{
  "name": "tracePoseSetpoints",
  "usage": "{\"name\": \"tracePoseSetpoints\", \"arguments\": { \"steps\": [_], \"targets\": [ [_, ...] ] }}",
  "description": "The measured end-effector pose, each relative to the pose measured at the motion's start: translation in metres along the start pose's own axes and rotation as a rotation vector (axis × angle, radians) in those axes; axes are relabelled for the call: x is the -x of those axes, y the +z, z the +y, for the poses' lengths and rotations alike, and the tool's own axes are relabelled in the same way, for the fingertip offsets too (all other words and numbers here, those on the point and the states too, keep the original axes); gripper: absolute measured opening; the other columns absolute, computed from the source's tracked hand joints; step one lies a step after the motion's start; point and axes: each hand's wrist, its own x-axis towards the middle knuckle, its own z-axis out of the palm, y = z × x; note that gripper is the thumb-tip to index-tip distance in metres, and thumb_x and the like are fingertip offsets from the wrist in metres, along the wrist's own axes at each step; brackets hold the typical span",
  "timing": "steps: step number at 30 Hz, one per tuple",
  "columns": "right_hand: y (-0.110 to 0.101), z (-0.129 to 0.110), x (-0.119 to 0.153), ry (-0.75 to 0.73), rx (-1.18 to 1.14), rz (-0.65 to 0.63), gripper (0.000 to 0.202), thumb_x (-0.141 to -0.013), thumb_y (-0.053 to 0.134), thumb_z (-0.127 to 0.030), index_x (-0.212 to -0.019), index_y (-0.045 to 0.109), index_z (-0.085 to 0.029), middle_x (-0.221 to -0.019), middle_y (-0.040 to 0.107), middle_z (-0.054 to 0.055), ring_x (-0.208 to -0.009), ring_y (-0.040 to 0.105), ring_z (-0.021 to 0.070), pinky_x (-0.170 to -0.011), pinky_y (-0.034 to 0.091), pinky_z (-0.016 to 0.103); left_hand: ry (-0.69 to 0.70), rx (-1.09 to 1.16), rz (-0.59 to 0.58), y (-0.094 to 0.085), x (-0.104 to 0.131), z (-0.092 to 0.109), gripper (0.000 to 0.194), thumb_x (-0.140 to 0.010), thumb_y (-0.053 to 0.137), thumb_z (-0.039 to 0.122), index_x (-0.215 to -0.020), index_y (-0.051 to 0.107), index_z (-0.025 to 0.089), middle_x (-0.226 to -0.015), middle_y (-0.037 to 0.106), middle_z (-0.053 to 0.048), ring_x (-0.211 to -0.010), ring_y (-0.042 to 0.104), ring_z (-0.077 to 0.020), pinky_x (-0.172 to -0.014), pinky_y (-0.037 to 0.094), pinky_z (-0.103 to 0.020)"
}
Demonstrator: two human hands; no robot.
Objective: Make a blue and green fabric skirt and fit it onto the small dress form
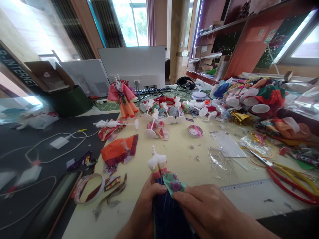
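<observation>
A small white headless mannequin (157, 160) stands upright near the table's front edge, dressed in a red-and-cream bodice and a dark blue skirt (167, 214). My left hand (145, 204) is closed around its waist from the left, thumb pressing at the top of the skirt. Between the thumb and fingers of my right hand (208, 203) is a light green cloth piece (174, 182) with a purple flower pattern, which lies against the mannequin's right side at the waist. The lower end of the skirt runs out of the picture.
Left are a tape roll (89, 189), an orange cloth (119, 149) and a phone (57, 205). Several mannequins and a dressed one (122, 96) stand or lie behind. Right are a small bowl (194, 131), a ruler (245, 186), red-and-yellow-handled scissors (291, 179) and piled fabrics.
</observation>
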Motion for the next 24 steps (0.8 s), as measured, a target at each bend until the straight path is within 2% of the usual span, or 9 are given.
{"name": "tracePoseSetpoints", "arguments": {
  "steps": [3, 8, 14, 17, 20, 22, 24],
  "targets": [
    [0.011, -0.002, 0.000, -0.081, 0.036, 0.031, 0.029, -0.091, 0.033, -0.014, -0.091, 0.061, -0.013, -0.062, 0.061, 0.003, -0.049, 0.056, 0.0144, -0.044, 0.041, 0.026, 0.013, 0.029, -0.007, -0.001, 0.000, -0.001, 0.021, -0.068, 0.052, 0.006, -0.083, 0.060, 0.019, -0.071, 0.063, 0.000, -0.066, 0.061, -0.0147, -0.069, 0.047, -0.028],
    [0.026, -0.009, 0.002, -0.185, 0.154, 0.185, 0.032, -0.090, 0.029, -0.004, -0.092, 0.060, -0.009, -0.052, 0.057, 0.000, -0.039, 0.052, 0.0123, -0.037, 0.034, 0.026, 0.033, 0.083, -0.063, 0.000, 0.000, -0.001, 0.021, -0.068, 0.051, 0.003, -0.077, 0.062, 0.018, -0.069, 0.062, 0.002, -0.067, 0.060, -0.0113, -0.076, 0.046, -0.025],
    [0.023, -0.012, 0.007, -0.182, 0.204, 0.211, 0.025, -0.091, 0.036, -0.010, -0.095, 0.061, -0.011, -0.051, 0.055, -0.003, -0.039, 0.051, 0.0111, -0.035, 0.035, 0.026, 0.024, 0.070, -0.044, 0.001, 0.002, 0.002, 0.025, -0.068, 0.052, 0.003, -0.085, 0.063, 0.018, -0.073, 0.064, 0.001, -0.062, 0.059, -0.0100, -0.078, 0.047, -0.028],
    [0.016, -0.010, 0.011, -0.186, 0.207, 0.298, 0.022, -0.094, 0.040, -0.017, -0.095, 0.062, -0.017, -0.060, 0.062, -0.002, -0.047, 0.056, 0.0111, -0.043, 0.042, 0.024, 0.038, 0.071, -0.077, 0.003, 0.002, 0.003, 0.024, -0.067, 0.052, 0.003, -0.084, 0.063, 0.017, -0.075, 0.065, 0.000, -0.065, 0.061, -0.0119, -0.076, 0.047, -0.029],
    [0.012, -0.006, 0.013, -0.134, 0.180, 0.419, 0.030, -0.096, 0.037, -0.034, -0.096, 0.063, -0.019, -0.077, 0.067, 0.003, -0.067, 0.062, 0.0148, -0.059, 0.049, 0.027, 0.027, 0.070, -0.085, 0.004, 0.002, 0.004, 0.025, -0.068, 0.051, 0.004, -0.086, 0.062, 0.017, -0.075, 0.065, -0.001, -0.068, 0.062, -0.0134, -0.074, 0.048, -0.028],
    [0.013, -0.003, 0.011, -0.110, 0.155, 0.391, 0.040, -0.095, 0.034, -0.043, -0.097, 0.064, -0.018, -0.082, 0.067, 0.006, -0.074, 0.062, 0.0168, -0.064, 0.050, 0.028, 0.029, 0.062, -0.079, 0.005, 0.003, 0.003, 0.025, -0.067, 0.051, 0.004, -0.085, 0.061, 0.017, -0.075, 0.065, -0.002, -0.068, 0.062, -0.0135, -0.070, 0.048, -0.027],
    [0.017, -0.001, 0.009, -0.097, 0.133, 0.342, 0.043, -0.095, 0.033, -0.044, -0.098, 0.065, -0.015, -0.082, 0.067, 0.007, -0.073, 0.062, 0.0170, -0.064, 0.051, 0.029, 0.042, 0.056, -0.071, 0.004, 0.004, 0.002, 0.023, -0.067, 0.051, 0.003, -0.083, 0.061, 0.017, -0.075, 0.065, -0.002, -0.067, 0.062, -0.0131, -0.068, 0.048, -0.026]
  ]
}}
